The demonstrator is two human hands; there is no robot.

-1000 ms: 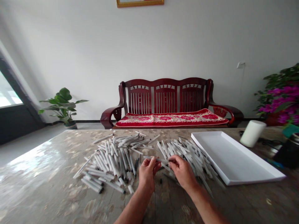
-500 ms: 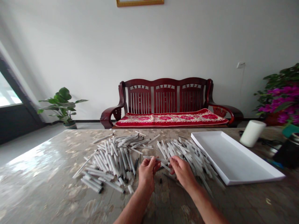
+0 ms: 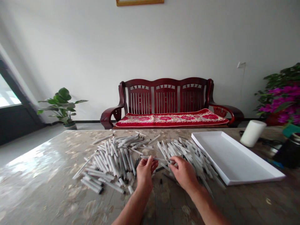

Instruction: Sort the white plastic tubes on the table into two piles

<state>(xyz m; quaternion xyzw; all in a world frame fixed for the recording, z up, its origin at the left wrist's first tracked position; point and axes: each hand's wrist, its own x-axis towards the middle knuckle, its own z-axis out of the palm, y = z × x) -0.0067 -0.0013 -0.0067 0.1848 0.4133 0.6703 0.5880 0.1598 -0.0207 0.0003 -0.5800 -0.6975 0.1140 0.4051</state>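
Note:
My left hand [image 3: 144, 173] is closed in a pinch on a slim whitish pen [image 3: 156, 158], which lies nearly level and points to the right. Just past the pen's right end, my right hand [image 3: 184, 172] is closed too, thumb and finger pressed together. A small greyish piece shows at those fingertips, too blurred to name. Left of my hands spreads a pile of pens [image 3: 109, 162] with pale barrels and dark ends. Behind and beside my right hand lies a second pile of pale pens [image 3: 187, 153], partly covered by the hand.
A shallow white tray [image 3: 255, 182] stands right of the piles on the patterned table [image 3: 42, 187]. Beyond it are a white cylinder [image 3: 253, 134] and a dark container [image 3: 289, 153]. A small black piece [image 3: 161, 181] lies between my forearms. A wooden bench [image 3: 165, 93] stands behind the table.
My left hand has shifted slightly left with the pen, and the space between my two hands is a little wider. The right hand stays nearly in place; the piles look the same.

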